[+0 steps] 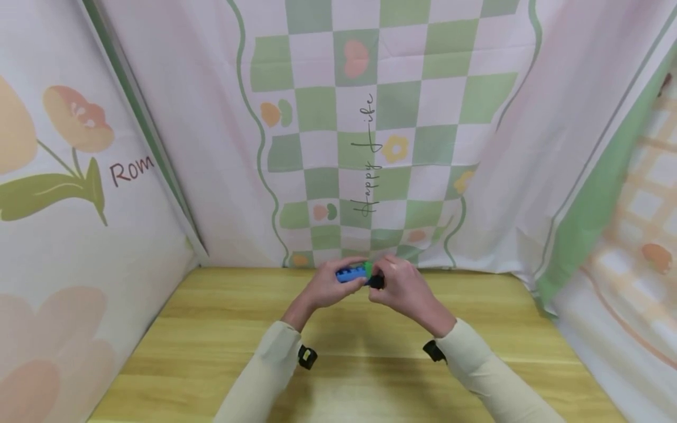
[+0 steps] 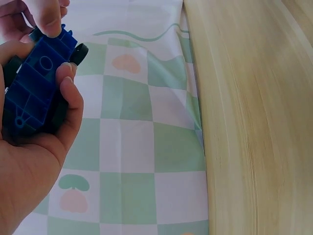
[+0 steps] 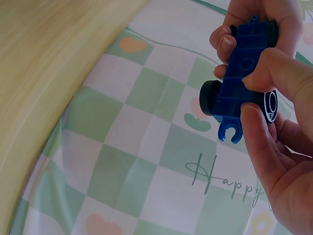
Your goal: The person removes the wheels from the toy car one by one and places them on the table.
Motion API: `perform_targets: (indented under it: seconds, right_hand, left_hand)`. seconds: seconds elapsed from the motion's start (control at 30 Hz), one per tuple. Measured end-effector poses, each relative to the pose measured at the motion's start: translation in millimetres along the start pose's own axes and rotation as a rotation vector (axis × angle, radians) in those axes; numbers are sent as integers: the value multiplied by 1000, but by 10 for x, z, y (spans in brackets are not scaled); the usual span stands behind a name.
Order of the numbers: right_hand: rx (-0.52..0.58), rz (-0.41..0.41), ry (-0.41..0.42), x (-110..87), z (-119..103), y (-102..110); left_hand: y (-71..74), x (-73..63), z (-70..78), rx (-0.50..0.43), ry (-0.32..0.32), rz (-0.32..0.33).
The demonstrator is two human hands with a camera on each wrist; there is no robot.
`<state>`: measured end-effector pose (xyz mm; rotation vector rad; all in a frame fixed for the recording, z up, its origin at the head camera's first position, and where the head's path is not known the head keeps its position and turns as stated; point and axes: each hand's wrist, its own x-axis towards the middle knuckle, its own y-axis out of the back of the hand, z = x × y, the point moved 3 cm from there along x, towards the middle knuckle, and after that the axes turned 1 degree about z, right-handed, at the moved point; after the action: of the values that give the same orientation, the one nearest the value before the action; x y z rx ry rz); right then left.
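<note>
Just below the frame's centre, the left hand grips a blue plastic toy vehicle base with black round wheels, apparently steadying it while the right hand pinches its hooked end

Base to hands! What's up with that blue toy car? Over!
Left hand gripping blue toy car; right hand gripping it near the open hook. Underside showing in both wrist views. Nothing seen blocking the hands.

A yellowish, wood-grained tabletop
</note>
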<state>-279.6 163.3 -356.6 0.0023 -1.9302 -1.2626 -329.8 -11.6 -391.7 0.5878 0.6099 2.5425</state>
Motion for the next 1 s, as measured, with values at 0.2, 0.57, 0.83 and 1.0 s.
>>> perform_targets:
  seconds: [0.2, 0.57, 0.83, 1.0]
  right_hand:
    - [-7, -42, -25, 10, -2, -25]
    - [10, -66, -51, 31, 3, -56]
    - [66, -89, -83, 34, -1, -50]
    - [85, -108, -97, 37, 2, -49]
  left_hand:
    - [-10, -12, -17, -22, 33, -5]
    - [-6, -15, -43, -46, 46, -22]
    - [-4, -25, -54, -32, 27, -19]
    - [4, -28, -62, -35, 39, -29]
